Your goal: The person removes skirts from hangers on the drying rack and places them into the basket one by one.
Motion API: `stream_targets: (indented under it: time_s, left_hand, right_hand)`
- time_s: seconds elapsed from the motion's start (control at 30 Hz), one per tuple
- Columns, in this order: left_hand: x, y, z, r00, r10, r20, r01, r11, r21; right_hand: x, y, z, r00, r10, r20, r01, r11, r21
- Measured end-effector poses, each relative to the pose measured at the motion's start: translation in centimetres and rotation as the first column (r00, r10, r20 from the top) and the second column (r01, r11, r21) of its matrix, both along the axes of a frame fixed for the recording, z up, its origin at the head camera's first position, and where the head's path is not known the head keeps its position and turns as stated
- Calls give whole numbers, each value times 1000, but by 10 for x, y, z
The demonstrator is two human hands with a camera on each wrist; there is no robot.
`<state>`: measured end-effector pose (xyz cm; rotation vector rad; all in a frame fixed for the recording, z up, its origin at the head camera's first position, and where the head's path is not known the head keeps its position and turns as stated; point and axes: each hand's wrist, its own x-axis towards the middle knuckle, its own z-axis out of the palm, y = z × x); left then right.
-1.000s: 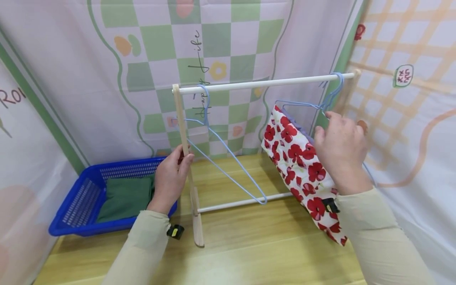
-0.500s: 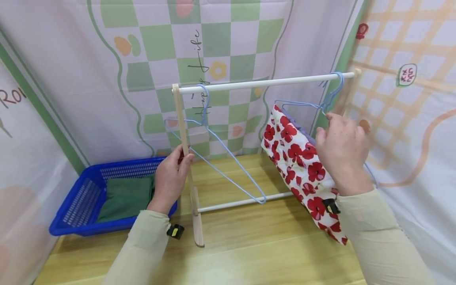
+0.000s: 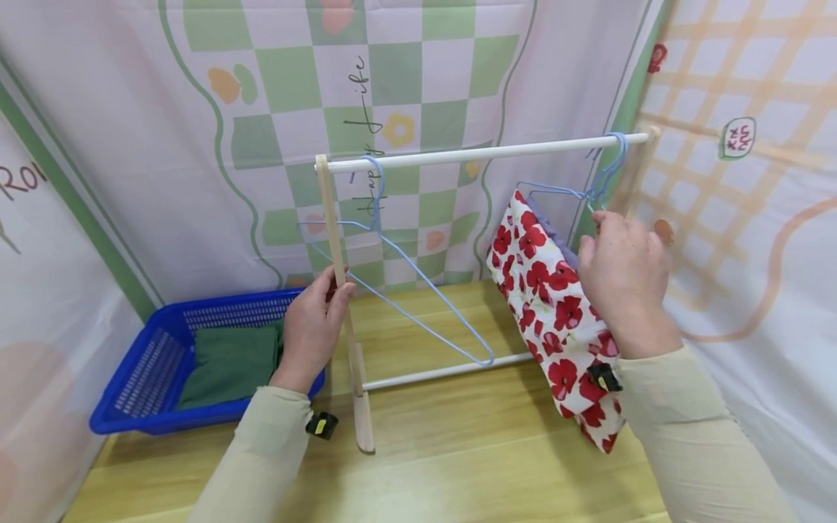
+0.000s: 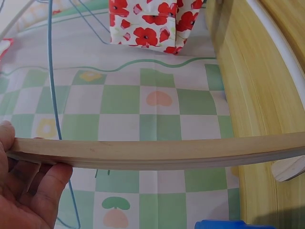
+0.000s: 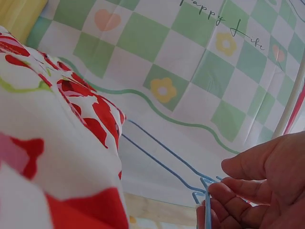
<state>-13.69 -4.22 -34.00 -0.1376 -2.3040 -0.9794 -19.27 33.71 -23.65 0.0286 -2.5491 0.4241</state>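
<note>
The right hand (image 3: pixel 624 269) curls its fingers round the wire of two light-blue hangers (image 5: pixel 208 210) just below their hooks. The left hand (image 3: pixel 310 334) grips the near wooden upright (image 3: pixel 331 218) of a small clothes rack between thumb and fingers.

From the held hangers, a white cloth printed with red poppies (image 3: pixel 539 280) slants down in front of the right forearm, with a grey-purple cloth (image 3: pixel 552 231) partly hidden behind it. The hooks sit close together at the far end of the white top rail (image 3: pixel 484 152), so they could snag on each other if one is pulled. A tug there might tip or drag the rack should the left hand loosen; the tilted poppy cloth might also slide along its wire. A bare blue hanger (image 3: pixel 375 218) hangs at the near end and could swing if the rail is jolted.

Left of the rack, on the wood-grain table (image 3: pixel 458 450), a blue plastic basket (image 3: pixel 124 378) with slotted walls holds folded dark-green fabric (image 3: pixel 229 367).
</note>
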Motion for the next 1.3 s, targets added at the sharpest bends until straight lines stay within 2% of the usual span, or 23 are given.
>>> stream_targets:
  time_s: [0.3,0.8,1.3]
  left_hand:
    - [33,26,10,995,100,17,-100,995,-20]
    - [16,32,8,998,62,16,-62,998,-3]
    - [14,32,6,998,56,-2,-56,998,-13]
  right_hand:
    - [-5,21,1,995,96,23,-94,994,-57]
    - [-10,33,0,987,47,155,-51,998,22]
    - [-10,27,1,972,101,210,-118,991,68]
